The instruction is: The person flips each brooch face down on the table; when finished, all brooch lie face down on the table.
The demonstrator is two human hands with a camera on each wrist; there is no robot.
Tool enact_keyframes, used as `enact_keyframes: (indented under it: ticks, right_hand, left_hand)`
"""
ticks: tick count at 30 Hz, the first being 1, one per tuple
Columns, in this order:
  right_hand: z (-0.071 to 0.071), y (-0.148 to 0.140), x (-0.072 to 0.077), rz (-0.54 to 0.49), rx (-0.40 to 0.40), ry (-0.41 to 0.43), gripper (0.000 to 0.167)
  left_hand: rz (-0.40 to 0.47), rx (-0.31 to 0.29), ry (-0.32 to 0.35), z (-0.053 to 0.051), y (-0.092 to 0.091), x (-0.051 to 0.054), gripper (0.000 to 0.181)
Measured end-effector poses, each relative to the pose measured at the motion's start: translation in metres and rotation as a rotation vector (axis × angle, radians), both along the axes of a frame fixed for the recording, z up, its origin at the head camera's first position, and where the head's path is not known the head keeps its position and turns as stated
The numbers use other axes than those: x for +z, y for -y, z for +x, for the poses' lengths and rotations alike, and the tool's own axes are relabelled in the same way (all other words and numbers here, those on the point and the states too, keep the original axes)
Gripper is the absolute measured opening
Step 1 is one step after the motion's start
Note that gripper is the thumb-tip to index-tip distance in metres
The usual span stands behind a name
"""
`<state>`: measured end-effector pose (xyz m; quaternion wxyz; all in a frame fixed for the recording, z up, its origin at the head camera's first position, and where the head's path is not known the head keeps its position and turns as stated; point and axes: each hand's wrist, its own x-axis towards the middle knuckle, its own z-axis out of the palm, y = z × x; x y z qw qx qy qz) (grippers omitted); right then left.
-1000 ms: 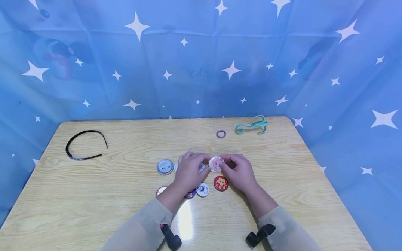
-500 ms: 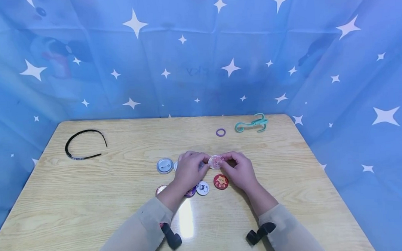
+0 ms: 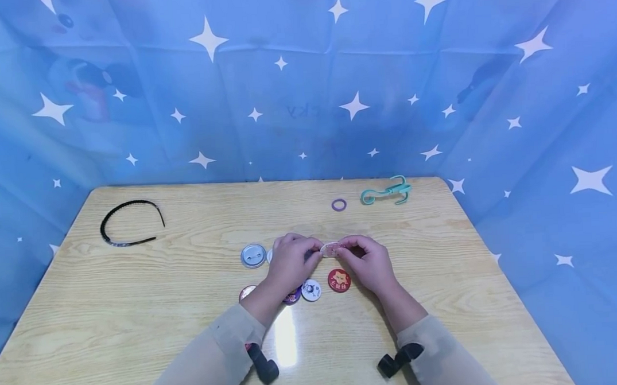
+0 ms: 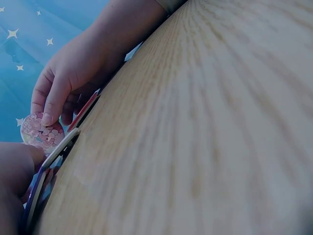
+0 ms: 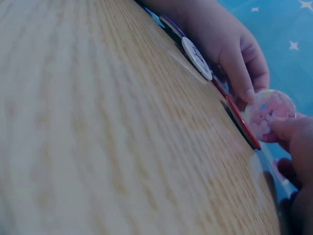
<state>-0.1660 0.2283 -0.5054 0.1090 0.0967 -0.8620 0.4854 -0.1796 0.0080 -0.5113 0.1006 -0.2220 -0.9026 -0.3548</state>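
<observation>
Badge [image 3: 330,249], round, glossy and pink-and-white, held tilted by its edge

The badge sits between the two hands, behind the round red badge with a yellow star [image 3: 339,281]. The bare left hand [image 3: 294,263] pinches its left rim between thumb and finger; the bare right hand [image 3: 365,263] grips the opposite side, its thumb lying on the printed face. Whether the lower edge touches the pale wood-grain table [image 3: 425,256] cannot be told.

It should be light and stiff, probably thin metal under a smooth film, judging by the silver pin-backed badge [image 3: 253,256] lying face down at the left. The glossy face may slip under a fingertip and could scratch, though breakage seems unlikely. The rim looks the surest hold, thumb and finger set at opposite sides; if there is a pin behind, it deserves care, but the back is hidden.

A second ago the face showed almost as a full circle in the head view; half a second ago it was flatter, and now it is a narrow oval, so the badge has tipped. Both hands keep nearly the same places, and the red badge and the small round white badge with a dark figure [image 3: 311,290] have not moved on the table.
</observation>
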Motion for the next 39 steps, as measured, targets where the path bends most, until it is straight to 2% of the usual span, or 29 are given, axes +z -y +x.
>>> enact_keyframes:
  ticks: [6, 13, 26, 31, 35, 39]
  right_hand:
    - [-0.0006, -0.0019, -0.0022, -0.017, 0.002, -0.014, 0.012]
    - [-0.0005, -0.0033, -0.0024, 0.008, 0.005, -0.034, 0.016]
    - [-0.002, -0.0038, -0.0052, 0.094, -0.011, -0.027, 0.021]
    - [-0.0027, -0.0048, -0.0054, 0.139, 0.038, -0.025, 0.02]
    - [-0.0041, -0.0062, -0.0055, 0.176, 0.09, -0.042, 0.026]
    - [-0.0051, -0.0067, -0.0064, 0.193, 0.101, -0.035, 0.032]
  left_hand:
    - [0.004, -0.005, -0.007, 0.0001, 0.0004, -0.001, 0.011]
    - [-0.011, -0.008, -0.011, -0.0011, 0.0002, -0.002, 0.012]
    - [-0.057, -0.024, 0.069, 0.0007, 0.001, 0.0021, 0.024]
    - [-0.079, -0.029, 0.075, 0.0007, 0.001, 0.0034, 0.026]
    - [-0.094, -0.036, 0.074, 0.001, 0.0017, 0.0043, 0.028]
    - [-0.11, -0.04, 0.069, 0.0007, 0.0022, 0.0042, 0.028]
